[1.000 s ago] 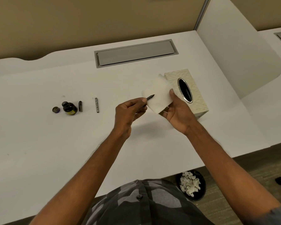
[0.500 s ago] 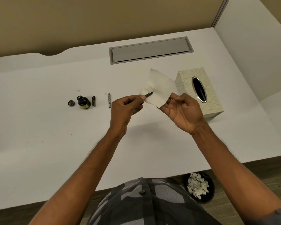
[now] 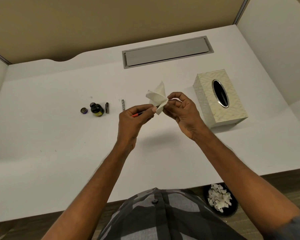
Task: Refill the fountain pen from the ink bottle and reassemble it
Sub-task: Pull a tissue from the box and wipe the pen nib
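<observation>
My left hand [image 3: 134, 118] pinches the pen's nib section [image 3: 137, 115], whose red end shows below my fingers; its tip is hidden inside a white tissue [image 3: 158, 99]. My right hand [image 3: 182, 110] squeezes that tissue around the tip. Both hands hover above the middle of the white desk [image 3: 59, 144]. To the left stand the open ink bottle [image 3: 96, 109] and its cap [image 3: 84, 110]. A short dark pen part [image 3: 107, 107] lies just right of the bottle. The patterned pen barrel [image 3: 123, 104] lies further right, close to my left hand.
A patterned tissue box [image 3: 220, 99] with an oval opening sits at the right of the desk. A grey cable hatch [image 3: 166, 51] is set into the desk at the back. Below the desk's front edge, a black bin [image 3: 220, 201] holds crumpled tissues.
The tissue, held flat behind the nib before, is now bunched around the nib by my right hand. The camera view has shifted left, so the desk items appear further right.
</observation>
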`<move>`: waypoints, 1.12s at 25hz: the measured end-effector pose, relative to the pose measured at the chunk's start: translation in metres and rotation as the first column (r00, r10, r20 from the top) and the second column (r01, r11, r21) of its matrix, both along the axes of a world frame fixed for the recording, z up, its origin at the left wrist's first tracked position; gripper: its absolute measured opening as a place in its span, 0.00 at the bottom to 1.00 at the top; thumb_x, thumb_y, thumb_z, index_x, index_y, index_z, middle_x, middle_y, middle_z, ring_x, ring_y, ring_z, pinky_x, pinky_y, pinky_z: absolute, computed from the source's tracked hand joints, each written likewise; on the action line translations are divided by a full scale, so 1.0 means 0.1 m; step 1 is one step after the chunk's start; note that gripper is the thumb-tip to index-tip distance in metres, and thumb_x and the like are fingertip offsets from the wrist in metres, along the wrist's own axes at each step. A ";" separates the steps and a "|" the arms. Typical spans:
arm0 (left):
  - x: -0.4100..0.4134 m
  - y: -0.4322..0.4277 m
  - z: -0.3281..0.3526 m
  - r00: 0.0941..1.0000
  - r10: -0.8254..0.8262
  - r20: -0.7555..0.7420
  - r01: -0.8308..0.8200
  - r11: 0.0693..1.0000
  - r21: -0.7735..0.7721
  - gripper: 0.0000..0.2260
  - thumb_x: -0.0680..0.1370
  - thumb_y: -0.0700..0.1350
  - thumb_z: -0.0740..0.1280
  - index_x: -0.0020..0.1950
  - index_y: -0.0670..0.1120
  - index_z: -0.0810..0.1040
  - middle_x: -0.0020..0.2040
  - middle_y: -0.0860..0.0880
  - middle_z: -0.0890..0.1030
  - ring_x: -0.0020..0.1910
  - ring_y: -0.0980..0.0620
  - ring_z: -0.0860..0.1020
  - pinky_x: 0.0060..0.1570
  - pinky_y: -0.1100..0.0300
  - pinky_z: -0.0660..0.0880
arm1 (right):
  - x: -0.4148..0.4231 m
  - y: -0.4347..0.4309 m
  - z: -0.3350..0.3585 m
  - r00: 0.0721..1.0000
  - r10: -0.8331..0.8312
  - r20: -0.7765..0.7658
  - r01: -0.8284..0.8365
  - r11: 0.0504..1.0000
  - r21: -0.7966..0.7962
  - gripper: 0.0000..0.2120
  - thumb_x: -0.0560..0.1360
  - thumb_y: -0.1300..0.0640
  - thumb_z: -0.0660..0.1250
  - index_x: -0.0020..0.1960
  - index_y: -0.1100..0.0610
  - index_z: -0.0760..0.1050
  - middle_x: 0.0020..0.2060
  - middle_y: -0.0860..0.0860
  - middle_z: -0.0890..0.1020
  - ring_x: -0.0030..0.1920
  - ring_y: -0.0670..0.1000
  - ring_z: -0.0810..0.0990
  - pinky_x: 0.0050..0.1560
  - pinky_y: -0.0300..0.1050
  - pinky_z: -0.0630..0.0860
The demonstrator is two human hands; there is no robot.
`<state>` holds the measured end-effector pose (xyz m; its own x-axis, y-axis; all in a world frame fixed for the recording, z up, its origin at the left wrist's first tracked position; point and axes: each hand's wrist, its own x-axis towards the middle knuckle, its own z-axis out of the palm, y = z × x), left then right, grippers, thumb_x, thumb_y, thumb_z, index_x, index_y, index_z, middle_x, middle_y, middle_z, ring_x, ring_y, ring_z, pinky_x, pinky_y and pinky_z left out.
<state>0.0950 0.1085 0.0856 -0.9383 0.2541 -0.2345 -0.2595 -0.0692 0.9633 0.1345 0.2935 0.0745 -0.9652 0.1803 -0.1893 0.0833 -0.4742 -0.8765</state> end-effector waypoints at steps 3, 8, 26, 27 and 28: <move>0.01 0.02 -0.02 0.978 0.103 0.183 -0.133 0.978 0.163 0.15 0.69 0.43 0.80 0.55 0.42 0.86 0.51 0.41 0.87 0.51 0.44 0.87 0.54 0.56 0.82 | -0.02 -0.12 0.00 0.999 -0.020 -0.032 0.022 0.998 0.063 0.08 0.79 0.66 0.70 0.56 0.56 0.79 0.42 0.50 0.88 0.47 0.49 0.88 0.53 0.41 0.82; 0.07 0.12 -0.03 0.942 0.148 0.301 -0.234 0.933 0.272 0.10 0.75 0.39 0.76 0.56 0.41 0.84 0.55 0.39 0.86 0.53 0.44 0.86 0.52 0.57 0.83 | -0.04 -0.19 -0.01 0.999 -0.046 -0.028 0.048 0.997 0.057 0.12 0.81 0.68 0.67 0.61 0.55 0.80 0.46 0.47 0.89 0.51 0.46 0.88 0.53 0.39 0.82; 0.00 0.15 -0.02 0.956 0.264 0.127 -0.281 0.948 0.148 0.12 0.78 0.46 0.74 0.57 0.40 0.84 0.45 0.48 0.88 0.45 0.52 0.85 0.56 0.55 0.82 | -0.12 -0.08 0.02 0.993 -0.081 0.084 0.068 0.986 0.150 0.13 0.79 0.67 0.67 0.62 0.61 0.83 0.56 0.55 0.87 0.58 0.53 0.87 0.58 0.45 0.83; -0.01 0.13 -0.03 0.953 0.273 0.133 -0.291 0.945 0.148 0.13 0.78 0.46 0.74 0.57 0.39 0.84 0.44 0.49 0.88 0.45 0.52 0.85 0.56 0.54 0.82 | -0.13 -0.05 0.05 0.996 -0.032 0.085 0.027 0.997 0.067 0.15 0.79 0.70 0.65 0.63 0.62 0.82 0.58 0.56 0.87 0.59 0.54 0.86 0.60 0.45 0.82; -0.01 0.12 -0.04 0.951 0.277 0.138 -0.297 0.943 0.149 0.13 0.78 0.46 0.74 0.57 0.39 0.84 0.44 0.49 0.88 0.45 0.52 0.85 0.56 0.54 0.82 | -0.12 -0.01 0.07 0.997 0.014 0.081 -0.016 1.000 0.017 0.17 0.79 0.72 0.63 0.65 0.63 0.80 0.59 0.57 0.86 0.60 0.54 0.85 0.61 0.45 0.81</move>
